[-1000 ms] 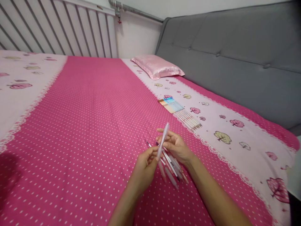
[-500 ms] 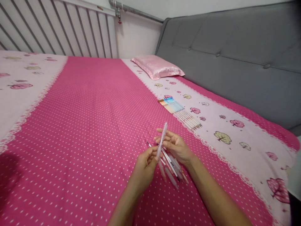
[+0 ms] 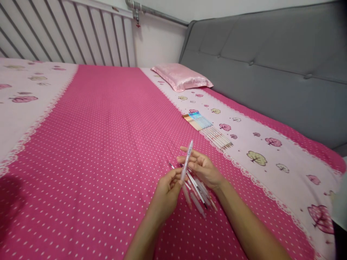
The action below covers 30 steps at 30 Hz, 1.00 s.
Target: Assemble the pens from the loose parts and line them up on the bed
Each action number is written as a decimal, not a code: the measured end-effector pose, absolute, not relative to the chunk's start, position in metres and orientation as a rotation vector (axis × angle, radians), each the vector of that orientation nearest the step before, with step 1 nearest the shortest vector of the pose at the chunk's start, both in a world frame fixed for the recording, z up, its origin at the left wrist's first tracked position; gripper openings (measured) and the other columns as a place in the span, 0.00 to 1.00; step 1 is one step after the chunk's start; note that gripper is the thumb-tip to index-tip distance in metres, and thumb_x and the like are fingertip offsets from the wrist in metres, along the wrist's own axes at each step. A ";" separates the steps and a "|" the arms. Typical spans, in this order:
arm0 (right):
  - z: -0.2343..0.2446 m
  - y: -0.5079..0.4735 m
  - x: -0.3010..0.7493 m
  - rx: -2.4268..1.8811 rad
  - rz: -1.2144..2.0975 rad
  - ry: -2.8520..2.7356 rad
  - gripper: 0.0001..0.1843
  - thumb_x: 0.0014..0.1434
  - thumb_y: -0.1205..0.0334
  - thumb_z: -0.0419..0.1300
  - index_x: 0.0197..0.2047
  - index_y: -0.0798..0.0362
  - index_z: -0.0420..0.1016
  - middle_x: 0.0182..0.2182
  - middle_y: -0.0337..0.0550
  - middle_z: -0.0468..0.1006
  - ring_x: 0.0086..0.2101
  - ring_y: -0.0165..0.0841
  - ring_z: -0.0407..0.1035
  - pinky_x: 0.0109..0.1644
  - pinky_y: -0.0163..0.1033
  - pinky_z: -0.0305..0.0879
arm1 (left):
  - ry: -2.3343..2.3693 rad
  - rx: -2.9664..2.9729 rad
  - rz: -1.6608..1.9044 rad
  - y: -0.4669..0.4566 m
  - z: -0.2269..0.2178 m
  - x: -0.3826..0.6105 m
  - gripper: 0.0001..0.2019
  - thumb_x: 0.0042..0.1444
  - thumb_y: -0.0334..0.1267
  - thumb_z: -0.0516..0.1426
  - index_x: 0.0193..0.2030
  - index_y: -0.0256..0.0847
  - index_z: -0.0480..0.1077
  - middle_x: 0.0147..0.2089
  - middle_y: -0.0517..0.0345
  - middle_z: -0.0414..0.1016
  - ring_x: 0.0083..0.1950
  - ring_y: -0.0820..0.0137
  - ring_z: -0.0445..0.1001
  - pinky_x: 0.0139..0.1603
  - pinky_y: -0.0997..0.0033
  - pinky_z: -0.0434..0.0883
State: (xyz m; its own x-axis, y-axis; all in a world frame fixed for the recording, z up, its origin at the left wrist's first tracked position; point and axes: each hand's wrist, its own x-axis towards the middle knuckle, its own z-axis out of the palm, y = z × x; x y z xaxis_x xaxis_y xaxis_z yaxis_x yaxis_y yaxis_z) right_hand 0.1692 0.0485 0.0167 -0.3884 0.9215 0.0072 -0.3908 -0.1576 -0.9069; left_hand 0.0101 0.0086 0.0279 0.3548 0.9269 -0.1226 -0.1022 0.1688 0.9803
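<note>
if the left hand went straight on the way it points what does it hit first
Probably the right hand, whose fingers show beside and behind the pen that the left hand holds. Depth is unclear, so it might pass just clear of them.

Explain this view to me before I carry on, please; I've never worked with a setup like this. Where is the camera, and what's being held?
There is no machine here: these are a person's own two bare hands, seen by one camera worn on the head, looking forward and down. The surface is a pink dotted bed cover. The left hand pinches a pale, see-through pen near its lower end. The right hand is beside it, fingers part-spread; whether it touches the pen, I can't tell. Below them lies a loose pile of pens. Further off, more pens are lined up in neat groups, and beyond those is a pink pillow.
</note>
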 end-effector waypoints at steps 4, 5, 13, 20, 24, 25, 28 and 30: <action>0.013 0.049 0.170 -0.730 1.703 -1.117 0.26 0.49 0.65 0.66 0.52 0.48 0.69 0.34 0.41 0.78 0.35 0.29 0.72 0.42 0.34 0.67 | 0.922 1.154 0.895 0.008 0.028 0.011 0.11 0.55 0.32 0.52 0.44 0.35 0.70 0.43 0.49 0.74 0.44 0.65 0.72 0.47 0.66 0.67; 0.013 0.050 0.170 -0.738 1.692 -1.115 0.26 0.49 0.66 0.66 0.52 0.49 0.70 0.34 0.41 0.78 0.35 0.28 0.72 0.41 0.33 0.67 | 0.929 1.159 0.890 0.008 0.029 0.011 0.11 0.55 0.32 0.52 0.44 0.35 0.70 0.43 0.49 0.74 0.43 0.66 0.71 0.46 0.67 0.67; 0.010 0.051 0.168 -0.786 1.634 -1.109 0.25 0.43 0.67 0.69 0.47 0.50 0.73 0.30 0.37 0.74 0.30 0.25 0.68 0.34 0.29 0.66 | 0.976 1.183 0.850 0.005 0.034 0.011 0.12 0.54 0.32 0.53 0.45 0.35 0.70 0.41 0.50 0.73 0.42 0.66 0.71 0.44 0.66 0.67; 0.013 0.049 0.169 -0.733 1.689 -1.091 0.25 0.47 0.65 0.67 0.50 0.49 0.71 0.34 0.39 0.76 0.32 0.27 0.70 0.36 0.31 0.68 | 0.930 1.174 0.877 0.006 0.032 0.011 0.12 0.55 0.34 0.53 0.45 0.36 0.70 0.42 0.51 0.74 0.43 0.66 0.71 0.46 0.67 0.66; 0.014 0.048 0.170 -0.720 1.753 -1.106 0.26 0.50 0.65 0.65 0.53 0.48 0.68 0.37 0.42 0.78 0.34 0.29 0.72 0.38 0.34 0.69 | 0.917 1.169 0.880 0.007 0.031 0.010 0.11 0.56 0.34 0.52 0.43 0.36 0.71 0.42 0.52 0.75 0.43 0.66 0.71 0.45 0.69 0.66; 0.013 0.048 0.170 -0.722 1.750 -1.113 0.25 0.50 0.65 0.65 0.53 0.49 0.69 0.36 0.42 0.78 0.35 0.29 0.73 0.39 0.34 0.69 | 0.923 1.168 0.882 0.006 0.031 0.010 0.11 0.56 0.34 0.51 0.43 0.36 0.71 0.42 0.52 0.75 0.43 0.67 0.71 0.46 0.69 0.66; 0.011 0.049 0.171 -0.726 1.725 -1.132 0.24 0.50 0.66 0.66 0.52 0.49 0.70 0.36 0.42 0.78 0.35 0.28 0.73 0.39 0.33 0.68 | 0.953 1.181 0.854 0.005 0.034 0.010 0.11 0.56 0.35 0.51 0.43 0.36 0.71 0.41 0.53 0.75 0.43 0.66 0.71 0.45 0.68 0.66; 0.010 0.049 0.171 -0.736 1.712 -1.144 0.24 0.49 0.67 0.66 0.51 0.50 0.70 0.35 0.42 0.78 0.36 0.29 0.73 0.39 0.33 0.68 | 0.935 1.191 0.839 0.005 0.035 0.011 0.12 0.57 0.36 0.52 0.44 0.37 0.71 0.42 0.53 0.75 0.43 0.66 0.71 0.45 0.68 0.66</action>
